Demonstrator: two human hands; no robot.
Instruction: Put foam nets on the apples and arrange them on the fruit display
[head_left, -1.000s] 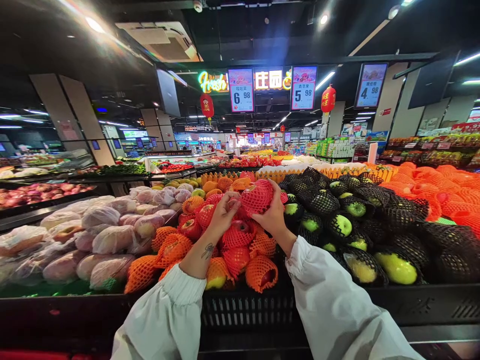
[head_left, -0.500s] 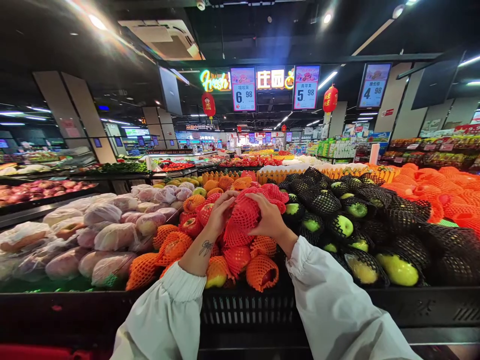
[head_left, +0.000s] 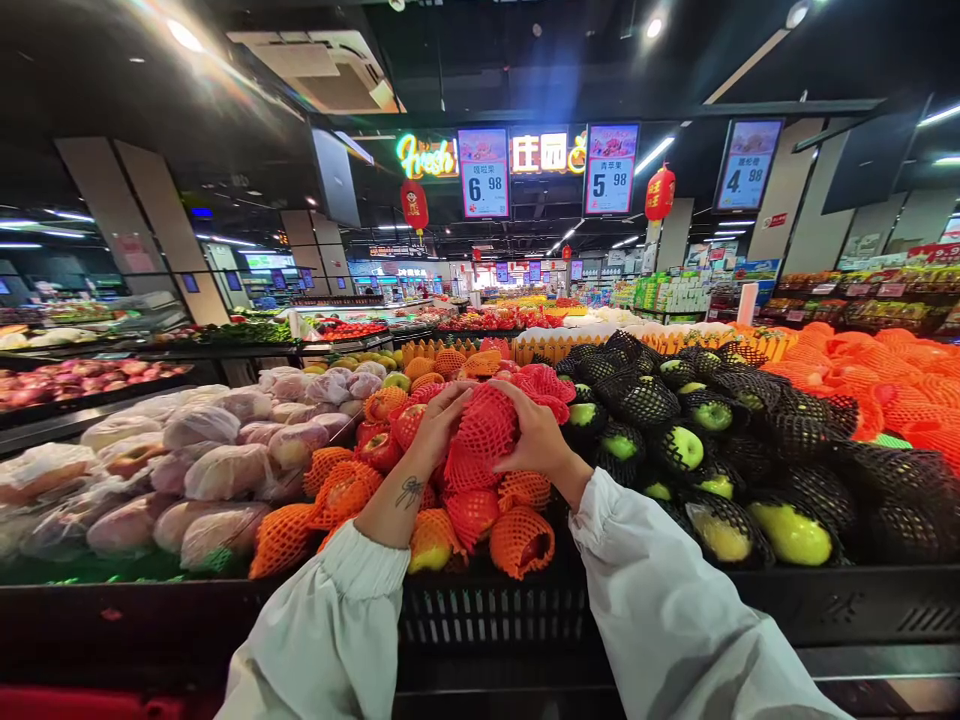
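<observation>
Red-netted fruit (head_left: 486,422) sits between the two bare hands, just above the heap in front of the person. The left hand (head_left: 437,432) curves along its near left side, fingers together and reaching up over the top edge; the right hand (head_left: 541,437) spans the opposite side in a wide C, thumb low and fingers high. Both are partly open, bent to the fruit's bulk, and seem to have hold of it together; how firmly they press, and whether its weight lies on the pieces underneath, I cannot tell. The step in hand looks like careful two-handed handling, and any move from here would call for even, gentle pressure, since the netting could slip over the skin or neighbouring fruit could roll. Below the hands lie more red netting (head_left: 472,512) and an orange-netted fruit (head_left: 523,543), with the black crate (head_left: 491,612) nearer the person. Left of the left hand are orange nets (head_left: 346,492), then plastic-wrapped fruit (head_left: 225,472); right of the right hand, green fruit (head_left: 685,448) shows through black netting (head_left: 649,402).
</observation>
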